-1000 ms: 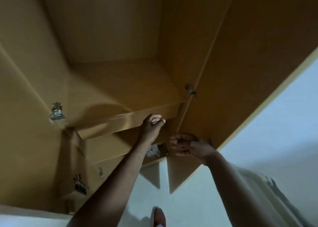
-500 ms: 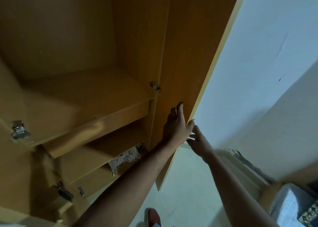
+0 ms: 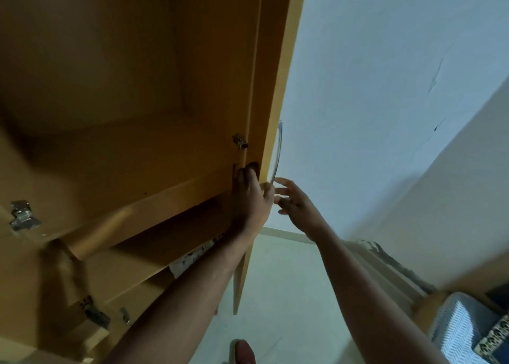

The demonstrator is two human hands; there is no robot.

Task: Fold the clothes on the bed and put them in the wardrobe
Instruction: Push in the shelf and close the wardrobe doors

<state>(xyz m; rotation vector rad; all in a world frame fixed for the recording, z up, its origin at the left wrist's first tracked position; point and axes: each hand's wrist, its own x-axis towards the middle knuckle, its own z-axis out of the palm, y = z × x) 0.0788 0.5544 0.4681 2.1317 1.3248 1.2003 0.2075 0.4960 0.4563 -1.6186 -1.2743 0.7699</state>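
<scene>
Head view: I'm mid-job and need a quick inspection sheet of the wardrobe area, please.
Surface: wardrobe shelf, wooden, dimly lit.
Job's things: patterned cloth lying on the lower shelf; door seen edge-on, with a curved handle on its outer side.
Clutter: nothing seen.
Grips: left hand holds the door's edge, thumb round it; right hand open, fingers spread just below the handle, contact unclear.
Cables: nothing seen.
Surroundings: metal hinge beside the door; pale wall with thin cracks; floor; shoe at the bottom edge; striped fabric at lower right.
</scene>
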